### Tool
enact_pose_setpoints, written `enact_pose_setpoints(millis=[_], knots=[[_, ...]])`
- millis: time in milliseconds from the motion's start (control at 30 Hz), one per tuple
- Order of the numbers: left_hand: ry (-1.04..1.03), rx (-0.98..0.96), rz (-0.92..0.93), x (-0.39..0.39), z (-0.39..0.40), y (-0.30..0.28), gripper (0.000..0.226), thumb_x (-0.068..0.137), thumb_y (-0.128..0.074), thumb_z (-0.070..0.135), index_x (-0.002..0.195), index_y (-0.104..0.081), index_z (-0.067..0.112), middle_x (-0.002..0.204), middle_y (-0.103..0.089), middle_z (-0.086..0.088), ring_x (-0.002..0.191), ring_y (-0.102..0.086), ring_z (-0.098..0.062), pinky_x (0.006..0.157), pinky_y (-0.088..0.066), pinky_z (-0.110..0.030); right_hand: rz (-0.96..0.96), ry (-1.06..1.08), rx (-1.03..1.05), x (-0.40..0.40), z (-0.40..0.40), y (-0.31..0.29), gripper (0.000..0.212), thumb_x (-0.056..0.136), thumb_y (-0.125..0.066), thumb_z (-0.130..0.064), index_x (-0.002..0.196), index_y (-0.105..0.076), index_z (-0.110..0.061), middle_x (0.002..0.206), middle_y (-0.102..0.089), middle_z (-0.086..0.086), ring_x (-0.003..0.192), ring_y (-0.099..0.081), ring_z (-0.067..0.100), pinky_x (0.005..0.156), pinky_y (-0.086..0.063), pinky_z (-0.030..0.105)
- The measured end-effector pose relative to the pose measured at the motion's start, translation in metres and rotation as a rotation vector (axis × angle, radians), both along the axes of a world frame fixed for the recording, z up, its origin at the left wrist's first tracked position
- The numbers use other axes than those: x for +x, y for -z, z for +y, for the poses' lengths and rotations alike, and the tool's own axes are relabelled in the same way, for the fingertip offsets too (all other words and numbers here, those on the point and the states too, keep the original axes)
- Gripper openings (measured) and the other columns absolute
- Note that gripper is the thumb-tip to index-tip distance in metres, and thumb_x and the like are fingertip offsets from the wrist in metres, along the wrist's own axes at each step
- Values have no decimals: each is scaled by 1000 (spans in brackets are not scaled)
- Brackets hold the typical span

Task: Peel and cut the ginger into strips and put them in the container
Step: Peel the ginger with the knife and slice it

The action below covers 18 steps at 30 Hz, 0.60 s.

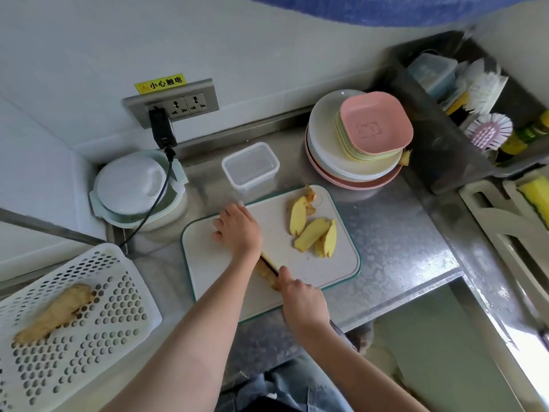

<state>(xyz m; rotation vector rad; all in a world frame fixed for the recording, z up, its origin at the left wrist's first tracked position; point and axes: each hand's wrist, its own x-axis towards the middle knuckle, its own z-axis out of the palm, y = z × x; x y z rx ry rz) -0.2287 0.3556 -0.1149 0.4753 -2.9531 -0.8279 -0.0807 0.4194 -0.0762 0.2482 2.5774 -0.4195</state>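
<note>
A grey cutting board with a green rim lies on the steel counter. Several peeled yellow ginger slabs lie on its right half, with peel scraps behind them. My left hand presses palm-down on the board's left part, over a ginger piece that shows by my wrist. My right hand grips a knife whose blade rests against that piece. An empty clear plastic container stands just behind the board. Whole unpeeled ginger lies in a white perforated basket at the left.
A stack of plates and pink square dishes stands at the back right. A lidded strainer bowl sits at the back left under a wall socket with a plugged cable. A sink caddy with brushes is at the far right.
</note>
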Motion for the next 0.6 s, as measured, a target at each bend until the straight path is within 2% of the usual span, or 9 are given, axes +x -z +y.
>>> enact_pose_setpoints(millis=[67, 167, 233, 300, 367, 467, 600], knots=[[-1, -10, -18, -2, -1, 4, 55, 97, -15, 35, 94, -56, -3, 97, -59, -25, 95, -52, -39, 72, -36, -43, 15, 18, 2, -1, 1, 1, 41, 83, -44, 8, 116, -32, -13, 86, -63, 11, 72, -61, 34, 58, -40, 38], [31, -39, -48, -6, 2, 5, 42, 102, -26, 28, 100, -54, -3, 104, -58, -24, 102, -48, -37, 77, -35, -44, 34, 58, 4, -2, 4, 5, 35, 86, -41, 6, 114, -31, -13, 73, -49, 7, 63, -51, 30, 58, -42, 39], [37, -32, -36, -5, 0, 7, 52, 101, -17, 33, 99, -54, -3, 102, -58, -24, 101, -49, -37, 75, -34, -44, 27, 41, 15, -2, 1, 4, 38, 86, -40, 8, 117, -32, -13, 76, -49, 9, 65, -51, 31, 59, -42, 40], [16, -26, -29, 0, -10, 8, 64, 95, -6, 39, 99, -55, -2, 102, -59, -24, 99, -48, -37, 74, -32, -42, 15, -4, 32, 1, -5, 2, 43, 86, -40, 8, 123, -31, -12, 90, -59, 14, 76, -61, 36, 62, -42, 41], [22, -51, -97, 5, -19, 6, 55, 100, -13, 36, 107, -53, -2, 111, -56, -23, 105, -45, -36, 79, -32, -42, -7, -49, 35, 5, -9, 1, 47, 88, -39, 7, 129, -30, -13, 104, -60, 17, 88, -63, 38, 64, -42, 42], [93, -1, -176, 0, -14, -6, 44, 102, -24, 34, 117, -47, -1, 125, -49, -21, 115, -40, -35, 89, -33, -44, -6, -31, 20, 1, -2, -3, 40, 88, -39, 7, 122, -32, -13, 94, -59, 14, 84, -62, 35, 63, -38, 39], [43, 80, -75, 15, -20, -24, 38, 101, -30, 34, 112, -46, 2, 120, -49, -20, 111, -41, -34, 88, -33, -42, -4, 39, -34, -5, 5, -11, 26, 93, -37, 1, 114, -36, -14, 95, -62, 15, 77, -56, 31, 63, -38, 36]])
